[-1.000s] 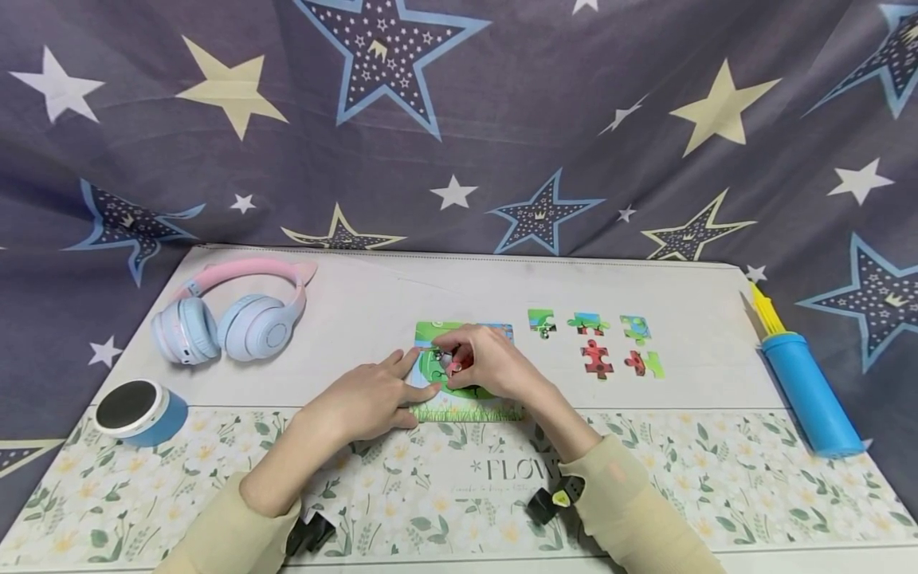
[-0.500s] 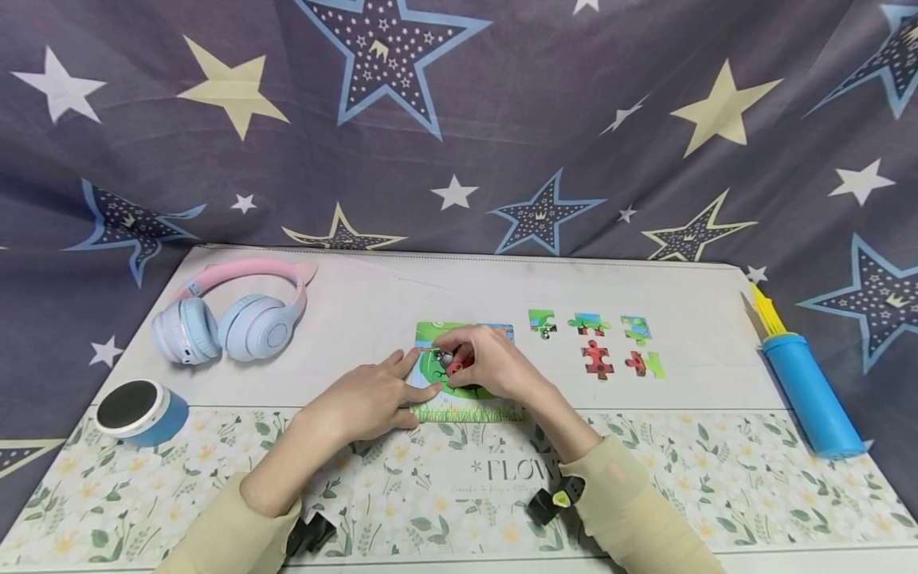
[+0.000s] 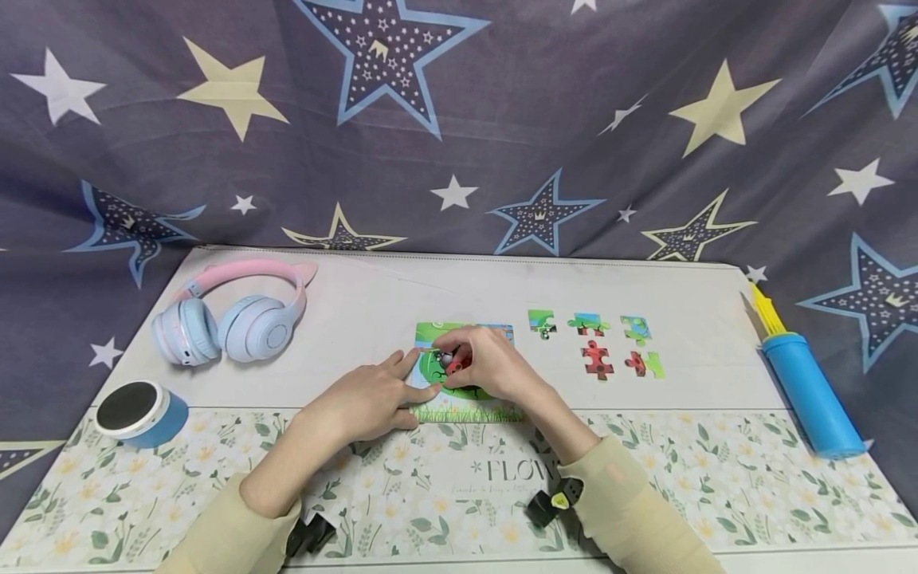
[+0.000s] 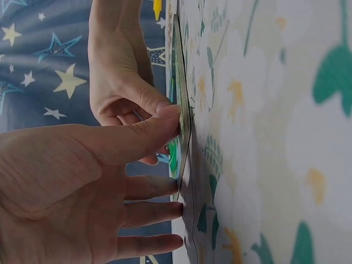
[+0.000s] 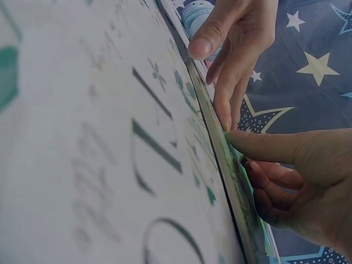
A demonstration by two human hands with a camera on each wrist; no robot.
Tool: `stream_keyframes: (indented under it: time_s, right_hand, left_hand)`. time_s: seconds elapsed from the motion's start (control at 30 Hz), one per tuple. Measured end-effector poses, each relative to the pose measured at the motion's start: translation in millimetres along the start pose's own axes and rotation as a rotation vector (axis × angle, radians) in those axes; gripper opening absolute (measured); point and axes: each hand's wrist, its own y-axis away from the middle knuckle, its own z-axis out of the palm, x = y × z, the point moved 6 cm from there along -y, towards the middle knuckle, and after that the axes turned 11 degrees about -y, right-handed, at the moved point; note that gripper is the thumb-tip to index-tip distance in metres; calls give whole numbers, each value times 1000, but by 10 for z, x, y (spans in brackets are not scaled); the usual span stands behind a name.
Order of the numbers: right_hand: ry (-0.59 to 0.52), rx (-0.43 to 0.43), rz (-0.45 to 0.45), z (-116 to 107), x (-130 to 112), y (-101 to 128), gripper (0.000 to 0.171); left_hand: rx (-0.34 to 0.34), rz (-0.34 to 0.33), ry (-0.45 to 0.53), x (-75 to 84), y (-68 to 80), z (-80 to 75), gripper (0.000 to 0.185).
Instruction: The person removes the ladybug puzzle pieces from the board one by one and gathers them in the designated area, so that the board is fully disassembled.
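Observation:
A puzzle board (image 3: pixel 466 414) with a green grassy picture lies at the middle of the table. My left hand (image 3: pixel 369 399) rests at its left side, fingers stretched out and touching the board's edge. Over the board, my right hand (image 3: pixel 491 363) pinches a red puzzle piece (image 3: pixel 455 367) with a dark grey part, between thumb and curled fingers; the palm hides much of the board. In the left wrist view the right hand's thumb and fingers (image 4: pixel 129 96) meet low at the board. Seen from the right wrist, the left hand's fingertips (image 5: pixel 224 113) reach the board edge.
Several loose puzzle pieces lie right of the board, among them a red one (image 3: pixel 597 359) and a green one (image 3: pixel 543 321). Pink and blue headphones (image 3: pixel 254 327) and a round blue speaker (image 3: pixel 141 412) stand left. A blue hand pump (image 3: pixel 810 395) lies at the right edge.
The right hand's fingers shift very slightly at the red puzzle piece, showing a little more of its dark grey part. The left hand and the loose pieces stay where they were.

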Motion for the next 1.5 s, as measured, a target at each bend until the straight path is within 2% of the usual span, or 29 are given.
stream_keyframes:
  time_s: [0.43, 0.67, 0.8, 0.93, 1.1, 1.33, 1.5]
  right_hand:
    - [3, 16, -19, -27, -22, 23, 46]
    - [26, 75, -64, -157, -12, -7, 42]
    - [-14, 92, -45, -254, 46, 9, 43]
    - [-67, 80, -29, -382, 133, 77, 46]
    - [-84, 95, -5, -635, 290, 257, 48]
    - [1, 142, 7, -1015, 525, 546, 49]
    - [96, 171, 10, -1171, 636, 694, 46]
  left_hand:
    - [2, 10, -1, 6, 21, 6, 51]
    - [-5, -2, -12, -21, 25, -14, 51]
    - [-8, 6, -10, -19, 16, -8, 52]
    - [-16, 7, 2, -14, 8, 8, 52]
    - [-12, 13, 9, 7, 0, 2, 51]
    - [3, 20, 14, 27, 19, -28, 51]
    - [3, 17, 13, 20, 25, -27, 51]
